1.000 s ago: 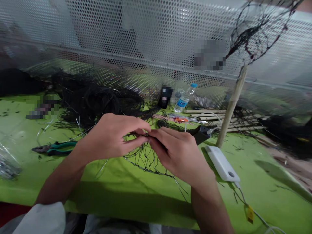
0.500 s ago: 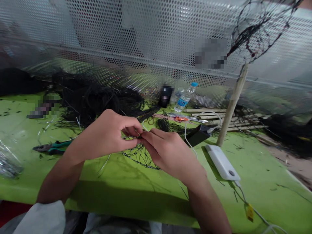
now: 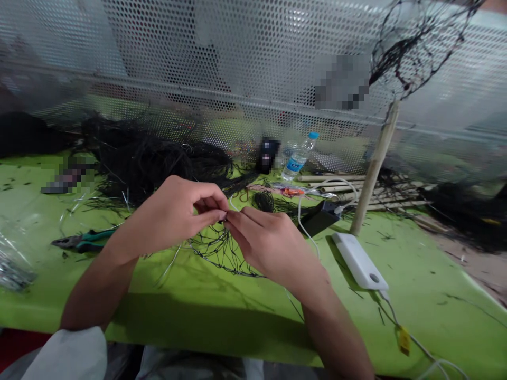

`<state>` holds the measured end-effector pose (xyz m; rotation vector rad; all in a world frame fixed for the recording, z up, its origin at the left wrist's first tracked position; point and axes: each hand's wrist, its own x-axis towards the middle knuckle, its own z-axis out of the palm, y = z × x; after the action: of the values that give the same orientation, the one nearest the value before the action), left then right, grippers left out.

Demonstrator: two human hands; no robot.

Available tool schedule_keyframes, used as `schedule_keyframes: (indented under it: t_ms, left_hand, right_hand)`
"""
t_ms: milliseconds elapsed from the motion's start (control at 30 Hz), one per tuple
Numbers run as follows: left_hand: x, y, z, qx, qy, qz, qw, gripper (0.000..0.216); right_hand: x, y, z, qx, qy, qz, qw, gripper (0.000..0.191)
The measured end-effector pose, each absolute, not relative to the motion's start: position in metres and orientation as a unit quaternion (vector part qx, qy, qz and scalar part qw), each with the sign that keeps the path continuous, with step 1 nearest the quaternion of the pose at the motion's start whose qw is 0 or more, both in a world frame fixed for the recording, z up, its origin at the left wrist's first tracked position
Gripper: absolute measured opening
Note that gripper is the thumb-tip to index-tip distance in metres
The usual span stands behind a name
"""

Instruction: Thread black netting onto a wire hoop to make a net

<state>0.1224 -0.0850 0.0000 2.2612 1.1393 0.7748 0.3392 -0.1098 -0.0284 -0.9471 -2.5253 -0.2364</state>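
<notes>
Both hands meet over the green table, fingertips pinched together at one spot on a small black knotted net (image 3: 225,253). My left hand (image 3: 174,211) comes from the left, its thumb and index finger closed on the net's gathered top. Against those fingertips, my right hand (image 3: 273,243) pinches the same top from the right. The net hangs below the fingers in a fan of open mesh. Exactly which strand or knot lies between the fingertips is hidden. Left of my left wrist lie pliers (image 3: 81,241) with green and black handles.
A large heap of black netting (image 3: 158,155) lies behind my hands. To the right are a water bottle (image 3: 298,157), a black box (image 3: 322,217), a white power bank (image 3: 358,261) with a cable, and an upright wooden stick (image 3: 375,169). A perforated metal screen (image 3: 253,68) stands behind.
My fingers have shifted slightly at the net's top, and the left thumb now lies closer to the right fingertips. The net still hangs beneath. The whole view has moved slightly.
</notes>
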Motion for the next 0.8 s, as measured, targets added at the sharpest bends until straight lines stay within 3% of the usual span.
schedule_keyframes:
  t_ms: [133,367,800]
  left_hand:
    - [0.121,-0.079,-0.002,0.815,0.394,0.291,0.308,0.010]
    - [0.127,-0.082,-0.003,0.828,0.369,0.309,0.289,0.011]
    - [0.131,-0.090,-0.004,0.825,0.374,0.356,0.231,0.014]
  right_hand:
    - [0.339,-0.107,-0.025,-0.360,-0.900,-0.032,0.243,0.024]
    - [0.344,-0.110,-0.016,-0.380,-0.874,0.016,0.301,0.020]
    - [0.338,-0.110,-0.022,-0.360,-0.869,-0.102,0.323,0.027]
